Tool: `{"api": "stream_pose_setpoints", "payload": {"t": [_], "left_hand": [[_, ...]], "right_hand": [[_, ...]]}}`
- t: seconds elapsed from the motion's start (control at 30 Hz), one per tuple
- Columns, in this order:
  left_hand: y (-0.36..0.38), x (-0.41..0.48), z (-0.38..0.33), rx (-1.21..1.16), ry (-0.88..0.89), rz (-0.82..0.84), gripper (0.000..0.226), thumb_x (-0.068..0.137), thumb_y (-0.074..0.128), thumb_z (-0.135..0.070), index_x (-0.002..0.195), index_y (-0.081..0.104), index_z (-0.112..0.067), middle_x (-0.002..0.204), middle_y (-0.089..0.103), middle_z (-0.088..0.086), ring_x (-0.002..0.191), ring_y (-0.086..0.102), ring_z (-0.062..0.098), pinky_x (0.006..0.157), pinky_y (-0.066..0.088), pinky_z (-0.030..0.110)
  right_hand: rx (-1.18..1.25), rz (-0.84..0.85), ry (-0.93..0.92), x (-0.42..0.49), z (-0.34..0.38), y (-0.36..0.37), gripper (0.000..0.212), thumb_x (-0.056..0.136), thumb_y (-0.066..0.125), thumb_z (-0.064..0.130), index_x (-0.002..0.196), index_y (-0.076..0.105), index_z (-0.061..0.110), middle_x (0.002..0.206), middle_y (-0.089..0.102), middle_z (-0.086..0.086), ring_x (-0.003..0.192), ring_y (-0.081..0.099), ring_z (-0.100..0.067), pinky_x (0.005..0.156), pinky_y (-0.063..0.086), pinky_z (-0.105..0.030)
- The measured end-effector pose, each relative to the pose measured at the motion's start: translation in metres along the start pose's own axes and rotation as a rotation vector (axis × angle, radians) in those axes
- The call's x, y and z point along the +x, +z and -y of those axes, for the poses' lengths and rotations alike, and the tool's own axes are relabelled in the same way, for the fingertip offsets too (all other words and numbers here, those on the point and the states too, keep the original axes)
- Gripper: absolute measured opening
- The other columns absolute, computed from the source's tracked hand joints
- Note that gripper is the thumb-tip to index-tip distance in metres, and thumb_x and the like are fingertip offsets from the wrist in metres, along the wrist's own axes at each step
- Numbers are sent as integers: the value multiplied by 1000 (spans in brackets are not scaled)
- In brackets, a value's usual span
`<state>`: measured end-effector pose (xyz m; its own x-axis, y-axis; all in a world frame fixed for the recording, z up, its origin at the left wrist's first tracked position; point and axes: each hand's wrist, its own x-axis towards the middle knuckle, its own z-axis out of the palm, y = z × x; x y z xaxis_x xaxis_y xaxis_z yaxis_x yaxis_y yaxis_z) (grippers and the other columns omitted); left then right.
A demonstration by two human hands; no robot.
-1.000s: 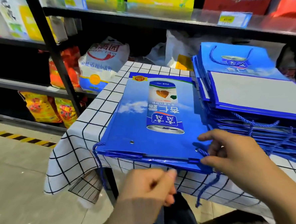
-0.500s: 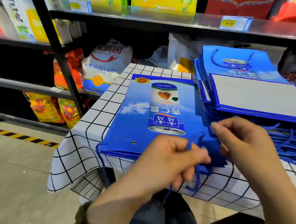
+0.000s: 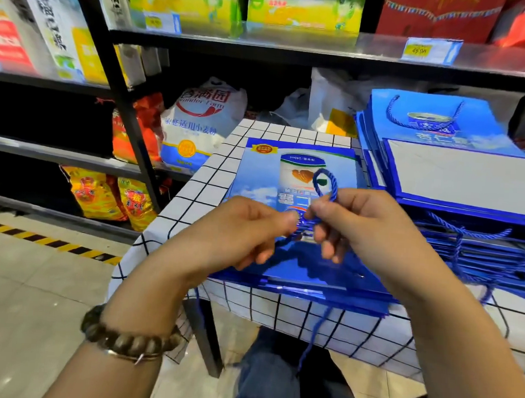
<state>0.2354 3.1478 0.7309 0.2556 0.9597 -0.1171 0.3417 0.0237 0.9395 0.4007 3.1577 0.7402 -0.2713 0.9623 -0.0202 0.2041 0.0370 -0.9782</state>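
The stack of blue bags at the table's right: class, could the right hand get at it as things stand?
Probably yes: the stack lies just beside the right hand with nothing between them, though that hand must first release the blue cord it pinches.

A white tablecloth [image 3: 194, 191] with a black grid covers a small table on a dark leg [image 3: 206, 340]. A flat blue gift bag [image 3: 256, 174] lies print-up on the cloth, reaching its near edge. Just right of that bag sits a tall stack of matching blue bags [image 3: 471, 181].
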Motion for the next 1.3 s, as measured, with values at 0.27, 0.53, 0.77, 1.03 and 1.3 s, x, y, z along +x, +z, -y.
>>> {"api": "stream_pose_setpoints", "payload": {"t": [0.27, 0.53, 0.77, 1.03, 1.3], "left_hand": [[-20, -8, 20, 61, -87, -167, 12, 82, 65, -7, 71, 66, -9, 47, 60, -6, 40, 52, 2, 38, 37, 11], [-23, -1, 34, 295, -85, -213, 16, 80, 69, -13, 66, 65, -19, 49, 61, -6, 41, 51, -1, 46, 42, 14], [-25, 8, 23, 551, -27, -108, 17, 82, 67, -20, 66, 65, -19, 59, 61, -1, 49, 50, 4, 51, 39, 15], [-32, 3, 20, 413, -12, 13, 44, 82, 50, -50, 76, 71, -12, 70, 62, -2, 63, 51, 5, 63, 39, 21], [-20, 6, 33, 524, -22, -67, 33, 90, 54, -28, 70, 62, -4, 71, 57, 20, 66, 51, 28, 64, 41, 37]], "right_hand": [[-316, 42, -32, 23, -19, 28, 27, 77, 70, 27, 99, 64, 13, 79, 65, 1, 71, 61, -9, 71, 50, -27], [-867, 260, -269, 4, -36, 25, 42, 79, 66, 41, 119, 60, 29, 135, 49, 13, 127, 40, -2, 106, 31, -26], [-874, 135, -387, 2, -39, 25, 17, 86, 59, 36, 97, 70, 28, 97, 70, 9, 95, 63, -14, 78, 51, -38], [-929, -281, -621, 1, -44, 32, 27, 81, 44, 38, 77, 68, 26, 67, 68, 10, 57, 64, -17, 43, 48, -27], [-1134, -202, -850, 8, -58, 44, 12, 70, 68, 16, 80, 67, 23, 94, 66, -2, 82, 60, -24, 71, 34, -31]]}}
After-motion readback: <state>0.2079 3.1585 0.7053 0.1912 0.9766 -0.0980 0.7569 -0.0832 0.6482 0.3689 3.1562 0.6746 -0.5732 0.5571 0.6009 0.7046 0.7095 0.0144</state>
